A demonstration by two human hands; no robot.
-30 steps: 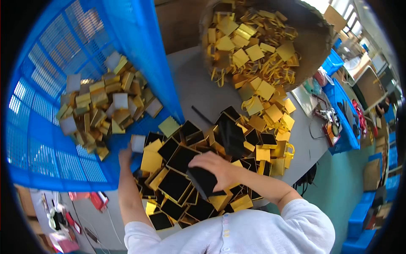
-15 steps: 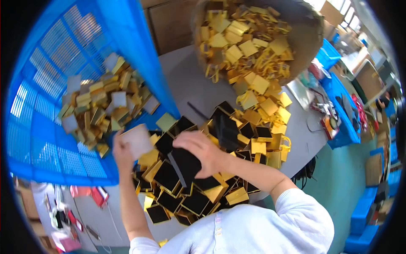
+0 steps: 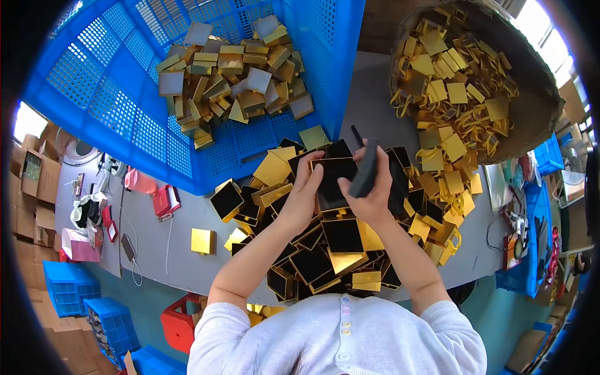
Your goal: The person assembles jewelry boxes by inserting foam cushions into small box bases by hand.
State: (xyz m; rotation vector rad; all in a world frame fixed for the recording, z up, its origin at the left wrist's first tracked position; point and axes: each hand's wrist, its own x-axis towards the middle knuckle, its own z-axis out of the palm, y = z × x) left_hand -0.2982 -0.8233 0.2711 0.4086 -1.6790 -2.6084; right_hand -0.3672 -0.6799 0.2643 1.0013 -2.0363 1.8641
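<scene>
My left hand [image 3: 305, 195] is closed on the left edge of an open gold-edged box with a black inside [image 3: 335, 181]. In my right hand [image 3: 375, 192] is a black pad [image 3: 364, 169], held tilted on edge just right of that box. Both hands are over a heap of gold boxes [image 3: 310, 265], many showing black insides. A thin black strip [image 3: 357, 135] lies beyond my right hand. Near the heap's left side, a single gold box [image 3: 202, 240] sits on the grey table [image 3: 162, 265].
A blue crate [image 3: 342, 69] holding gold boxes stands at the back left. At the back right, a large container [image 3: 542, 106] spills gold pieces with ribbons. Left on the table are a red box [image 3: 165, 201] and a phone-like object [image 3: 128, 247]. A red stool [image 3: 178, 325] stands below.
The view has swung left. My left hand has moved from the crate side to the heap's middle and now grips an open box; the pale square it held is no longer in it.
</scene>
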